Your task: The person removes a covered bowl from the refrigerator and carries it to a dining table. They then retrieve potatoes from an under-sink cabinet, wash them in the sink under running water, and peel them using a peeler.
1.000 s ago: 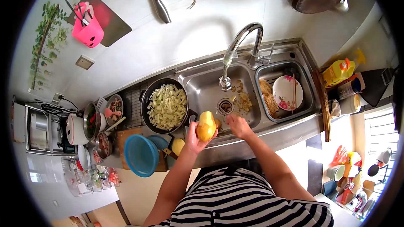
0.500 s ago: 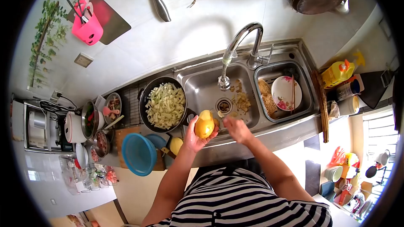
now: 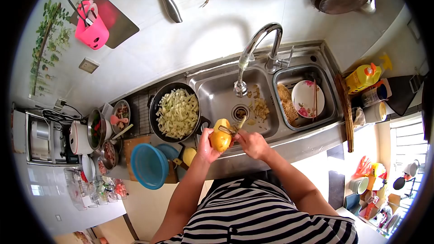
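My left hand [image 3: 206, 147] is wrapped around a yellow potato [image 3: 221, 142], partly peeled at its upper end, above the front edge of the sink [image 3: 217, 86]. Closed on a small metal peeler [image 3: 228, 130], my right hand [image 3: 253, 144] sits just to the right. The peeler's head lies against the potato's upper part. A strip of peel [image 3: 242, 122] hangs close to the peeler. Several peelings [image 3: 260, 108] lie on the sink bottom beside the drain [image 3: 240, 112].
A black pan [image 3: 153, 108] of chopped pale vegetable stands left of the sink. Nearer me are a blue basket [image 3: 149, 166] and a peeled yellow piece [image 3: 189, 156] on the counter. The faucet [image 3: 241, 74] hangs over the sink; the right basin holds a floral bowl [image 3: 307, 99].
My right hand has moved slightly left and down to the potato. The peeler, blurred or hidden before, now shows against the potato's skin, with a peel strip beside it.
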The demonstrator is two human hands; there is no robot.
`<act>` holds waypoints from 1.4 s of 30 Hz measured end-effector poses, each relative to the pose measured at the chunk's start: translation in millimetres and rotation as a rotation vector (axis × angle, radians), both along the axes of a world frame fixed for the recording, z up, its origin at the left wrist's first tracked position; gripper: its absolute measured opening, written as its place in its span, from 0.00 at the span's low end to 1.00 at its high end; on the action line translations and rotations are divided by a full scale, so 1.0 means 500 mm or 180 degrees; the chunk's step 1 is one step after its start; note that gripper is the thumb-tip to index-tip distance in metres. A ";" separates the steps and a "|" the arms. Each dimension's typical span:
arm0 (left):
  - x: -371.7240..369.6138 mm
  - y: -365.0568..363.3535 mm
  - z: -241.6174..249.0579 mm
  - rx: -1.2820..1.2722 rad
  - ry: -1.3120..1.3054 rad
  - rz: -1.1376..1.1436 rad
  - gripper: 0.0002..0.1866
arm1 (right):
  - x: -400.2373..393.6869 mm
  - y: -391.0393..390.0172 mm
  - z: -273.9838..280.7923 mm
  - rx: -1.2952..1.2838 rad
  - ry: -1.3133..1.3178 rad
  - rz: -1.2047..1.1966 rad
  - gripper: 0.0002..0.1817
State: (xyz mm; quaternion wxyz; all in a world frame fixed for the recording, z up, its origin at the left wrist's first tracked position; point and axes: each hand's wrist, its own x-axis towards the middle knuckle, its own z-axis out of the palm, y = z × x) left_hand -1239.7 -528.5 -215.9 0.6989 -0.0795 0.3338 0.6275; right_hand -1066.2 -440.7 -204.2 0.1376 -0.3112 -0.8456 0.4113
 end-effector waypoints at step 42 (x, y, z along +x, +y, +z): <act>0.000 0.016 -0.002 -0.0199 0.0509 -0.0059 0.23 | -0.036 0.070 -0.144 0.0156 -0.0968 -0.1303 0.10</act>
